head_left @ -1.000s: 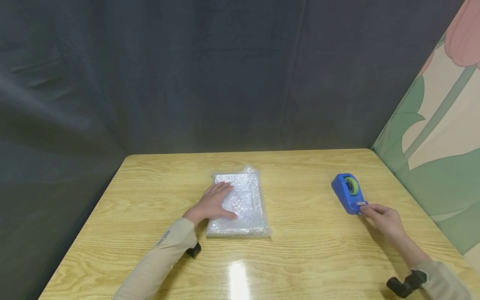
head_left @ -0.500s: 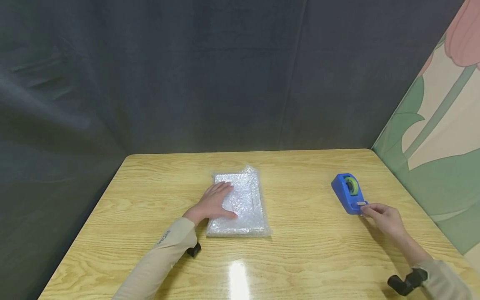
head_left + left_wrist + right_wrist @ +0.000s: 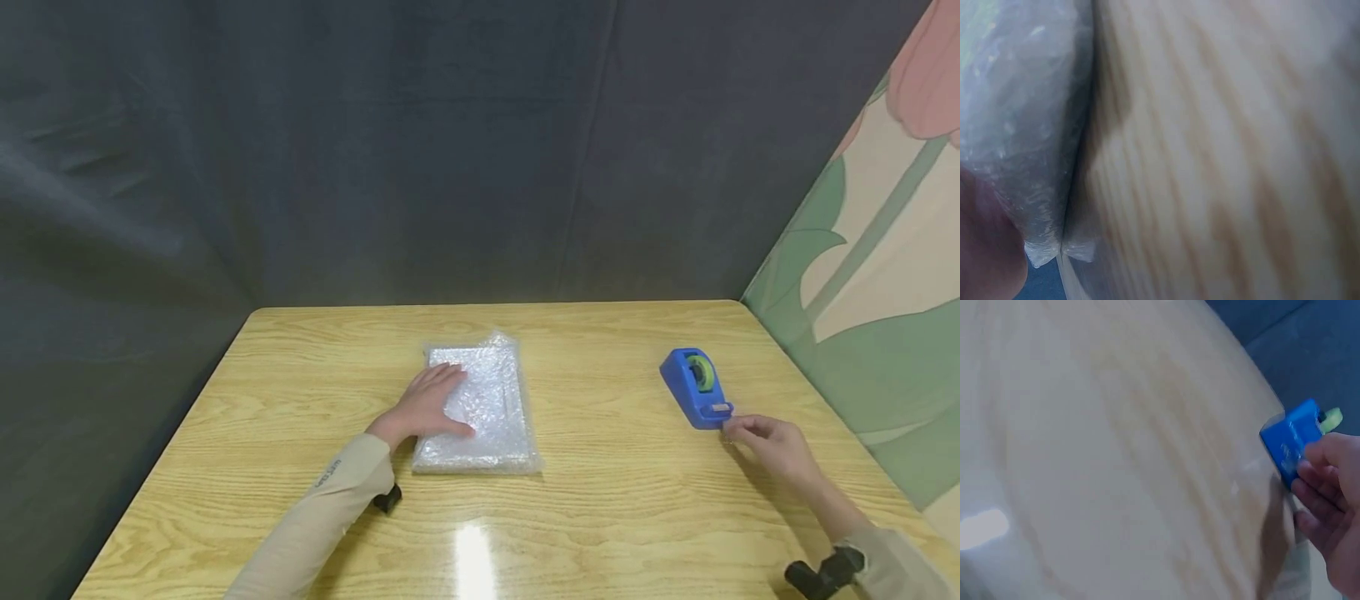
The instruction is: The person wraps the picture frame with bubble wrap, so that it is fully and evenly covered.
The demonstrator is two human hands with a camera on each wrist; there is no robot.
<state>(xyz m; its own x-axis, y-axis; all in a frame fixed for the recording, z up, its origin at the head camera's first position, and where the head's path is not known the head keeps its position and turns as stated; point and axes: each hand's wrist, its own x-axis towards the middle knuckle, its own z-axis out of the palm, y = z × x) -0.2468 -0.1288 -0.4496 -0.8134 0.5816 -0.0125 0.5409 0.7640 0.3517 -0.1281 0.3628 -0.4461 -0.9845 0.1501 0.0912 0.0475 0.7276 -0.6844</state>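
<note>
A flat rectangular package in bubble wrap (image 3: 495,412) lies on the wooden table. My left hand (image 3: 426,404) rests on its left side with fingers spread. In the left wrist view the clear wrap (image 3: 1029,106) fills the upper left, and part of the hand shows below it. Over to the right stands a blue tape dispenser (image 3: 682,387) with a green-cored roll. Just off its cutter end, my right hand (image 3: 776,450) pinches a bit of clear tape, hardly visible, between thumb and forefinger. The right wrist view shows the dispenser (image 3: 1288,440) beyond those fingers.
The wooden tabletop (image 3: 600,500) ends at a dark curtain (image 3: 480,167) behind. A wall with a tulip pattern (image 3: 885,275) borders the right side. Black wrist cameras sit at both sleeves.
My right hand has drawn slightly away from the dispenser's cutter, toward the front right. The left hand and the package stay where they were.
</note>
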